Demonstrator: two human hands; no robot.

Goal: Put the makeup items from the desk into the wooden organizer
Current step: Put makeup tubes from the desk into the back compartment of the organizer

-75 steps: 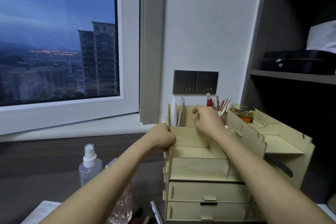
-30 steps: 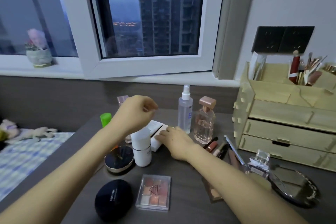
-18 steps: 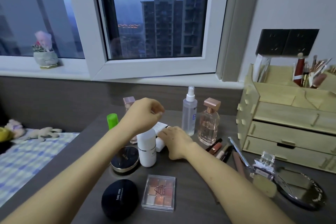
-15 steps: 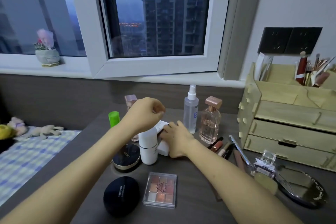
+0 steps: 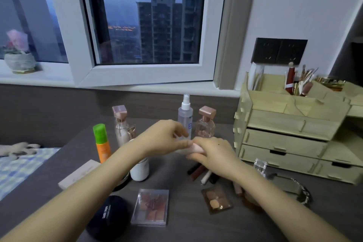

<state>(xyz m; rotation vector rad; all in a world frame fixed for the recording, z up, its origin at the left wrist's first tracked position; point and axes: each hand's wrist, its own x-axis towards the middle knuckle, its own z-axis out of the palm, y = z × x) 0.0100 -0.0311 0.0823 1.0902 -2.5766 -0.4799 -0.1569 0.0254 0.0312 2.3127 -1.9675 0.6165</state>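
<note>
The wooden organizer stands at the right of the desk, with brushes and a red tube in its top compartments and its drawers closed. My right hand is closed around a small pale pink-white box, held just above the desk at its middle. My left hand meets it from the left, fingertips pinching the same box. Much of the box is hidden by my fingers.
On the desk stand a spray bottle, two perfume bottles, a green-capped orange tube and a white bottle. Nearer lie a clear eyeshadow palette, a brown palette, a black compact, lipsticks and a mirror.
My right hand has picked the pale box up off the desk behind the white bottle and carried it to the right. My left hand has come over and taken hold of it too.
</note>
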